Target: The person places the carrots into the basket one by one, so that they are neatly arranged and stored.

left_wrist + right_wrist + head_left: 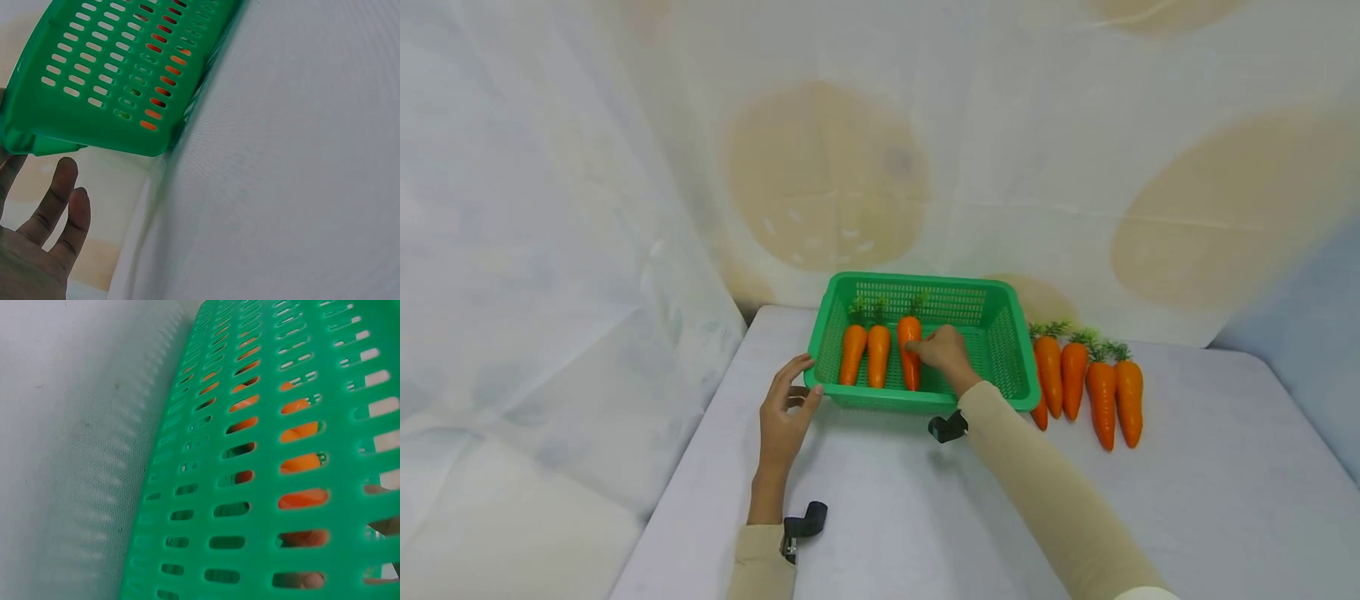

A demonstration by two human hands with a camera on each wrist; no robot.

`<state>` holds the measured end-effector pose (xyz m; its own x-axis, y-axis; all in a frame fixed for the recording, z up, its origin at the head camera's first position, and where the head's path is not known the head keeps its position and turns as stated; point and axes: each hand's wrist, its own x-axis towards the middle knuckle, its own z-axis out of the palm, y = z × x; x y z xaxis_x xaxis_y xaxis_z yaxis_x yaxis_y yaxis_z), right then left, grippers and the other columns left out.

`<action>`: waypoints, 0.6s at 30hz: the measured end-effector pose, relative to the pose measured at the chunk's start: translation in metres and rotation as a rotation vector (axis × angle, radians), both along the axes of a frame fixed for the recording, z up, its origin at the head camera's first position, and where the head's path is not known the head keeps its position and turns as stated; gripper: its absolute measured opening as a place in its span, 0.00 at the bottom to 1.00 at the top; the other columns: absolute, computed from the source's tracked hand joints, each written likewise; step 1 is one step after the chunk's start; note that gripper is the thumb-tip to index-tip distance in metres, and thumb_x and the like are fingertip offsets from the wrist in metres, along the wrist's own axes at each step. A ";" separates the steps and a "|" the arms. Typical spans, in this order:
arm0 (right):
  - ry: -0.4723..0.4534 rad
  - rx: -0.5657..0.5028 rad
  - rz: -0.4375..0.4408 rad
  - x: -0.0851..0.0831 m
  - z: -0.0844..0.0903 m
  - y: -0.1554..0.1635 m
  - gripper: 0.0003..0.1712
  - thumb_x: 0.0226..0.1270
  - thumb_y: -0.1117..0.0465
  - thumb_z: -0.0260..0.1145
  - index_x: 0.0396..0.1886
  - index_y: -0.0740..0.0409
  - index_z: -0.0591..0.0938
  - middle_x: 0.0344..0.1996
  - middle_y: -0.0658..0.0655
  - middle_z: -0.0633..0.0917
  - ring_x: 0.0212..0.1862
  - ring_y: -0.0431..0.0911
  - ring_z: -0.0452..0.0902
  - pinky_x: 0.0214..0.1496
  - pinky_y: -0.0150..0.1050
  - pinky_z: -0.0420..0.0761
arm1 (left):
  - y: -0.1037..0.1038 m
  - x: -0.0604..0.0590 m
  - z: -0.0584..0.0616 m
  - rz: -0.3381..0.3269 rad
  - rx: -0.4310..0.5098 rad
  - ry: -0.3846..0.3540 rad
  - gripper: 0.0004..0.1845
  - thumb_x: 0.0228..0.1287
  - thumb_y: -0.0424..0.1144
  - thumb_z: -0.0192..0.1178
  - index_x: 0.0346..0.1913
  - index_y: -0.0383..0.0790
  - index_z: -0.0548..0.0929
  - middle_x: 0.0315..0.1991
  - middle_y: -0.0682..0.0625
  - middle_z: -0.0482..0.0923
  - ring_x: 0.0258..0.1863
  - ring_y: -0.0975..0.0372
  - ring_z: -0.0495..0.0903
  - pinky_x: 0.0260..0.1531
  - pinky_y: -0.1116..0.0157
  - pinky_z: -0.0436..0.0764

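Observation:
A green plastic basket (925,402) with slotted walls stands on the table. Inside it, two carrots, one (853,354) beside the other (878,356), lie toward the left with their leafy tops to the back. My right hand (946,350) reaches over the front rim and pinches a third carrot (910,333) just right of them. At the front left corner, my left hand (786,417) holds the basket rim with thumb and fingertips. The left wrist view shows two of its fingers (56,200) clear of the basket wall (94,119). Slots in the wall (262,506) partly hide the right hand.
Several more carrots (1101,400) lie in a row on the table right of the basket, the nearest one close against its wall. A patterned cloth (1015,150) hangs behind the table (880,517). White sheeting (535,333) hangs along the left side.

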<state>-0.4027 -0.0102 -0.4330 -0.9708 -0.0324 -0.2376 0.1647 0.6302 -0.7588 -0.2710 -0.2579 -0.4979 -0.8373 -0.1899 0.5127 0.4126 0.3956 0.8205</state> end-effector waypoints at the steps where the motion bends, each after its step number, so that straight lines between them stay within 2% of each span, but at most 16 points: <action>1: -0.004 0.006 0.006 0.000 0.000 0.000 0.23 0.63 0.50 0.72 0.15 0.56 0.75 0.16 0.50 0.73 0.25 0.45 0.69 0.27 0.36 0.71 | -0.001 -0.001 -0.001 -0.001 0.000 -0.001 0.24 0.70 0.37 0.64 0.67 0.46 0.77 0.69 0.54 0.70 0.39 0.58 0.81 0.40 0.61 0.80; 6: -0.013 0.035 0.030 -0.003 -0.003 -0.003 0.25 0.64 0.50 0.72 0.14 0.54 0.71 0.15 0.51 0.72 0.24 0.45 0.71 0.26 0.36 0.72 | 0.001 0.001 0.002 0.002 0.002 0.011 0.23 0.69 0.36 0.64 0.66 0.43 0.77 0.69 0.51 0.71 0.38 0.56 0.81 0.39 0.62 0.80; 11: -0.026 0.061 0.032 -0.008 -0.008 -0.007 0.25 0.63 0.52 0.73 0.14 0.55 0.71 0.14 0.52 0.73 0.23 0.45 0.73 0.24 0.35 0.72 | 0.010 0.011 0.022 -0.013 0.011 0.030 0.23 0.69 0.31 0.63 0.65 0.33 0.76 0.68 0.41 0.71 0.38 0.48 0.80 0.39 0.65 0.79; 15: -0.020 0.100 0.040 -0.009 -0.010 -0.010 0.24 0.62 0.53 0.74 0.14 0.57 0.74 0.14 0.53 0.76 0.21 0.45 0.74 0.22 0.34 0.72 | 0.013 0.017 0.034 -0.017 0.000 0.016 0.22 0.69 0.31 0.63 0.64 0.31 0.76 0.68 0.39 0.71 0.38 0.49 0.81 0.39 0.64 0.80; 16: -0.018 0.112 0.043 -0.009 -0.010 -0.011 0.23 0.62 0.53 0.74 0.15 0.57 0.74 0.14 0.54 0.76 0.21 0.45 0.73 0.22 0.34 0.72 | 0.013 0.017 0.034 -0.016 -0.002 0.009 0.22 0.69 0.31 0.63 0.64 0.31 0.76 0.68 0.40 0.71 0.38 0.49 0.81 0.40 0.62 0.80; 18: -0.012 0.135 0.055 -0.008 -0.009 -0.012 0.23 0.62 0.52 0.74 0.16 0.57 0.74 0.14 0.54 0.76 0.20 0.44 0.73 0.22 0.34 0.71 | 0.008 0.012 0.025 -0.012 -0.001 -0.002 0.22 0.70 0.35 0.63 0.65 0.36 0.76 0.69 0.46 0.71 0.38 0.51 0.81 0.40 0.62 0.80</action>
<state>-0.4108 -0.0224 -0.4423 -0.9655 -0.0522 -0.2552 0.1360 0.7346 -0.6648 -0.2589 -0.2494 -0.4732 -0.8405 -0.1793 0.5112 0.4157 0.3916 0.8209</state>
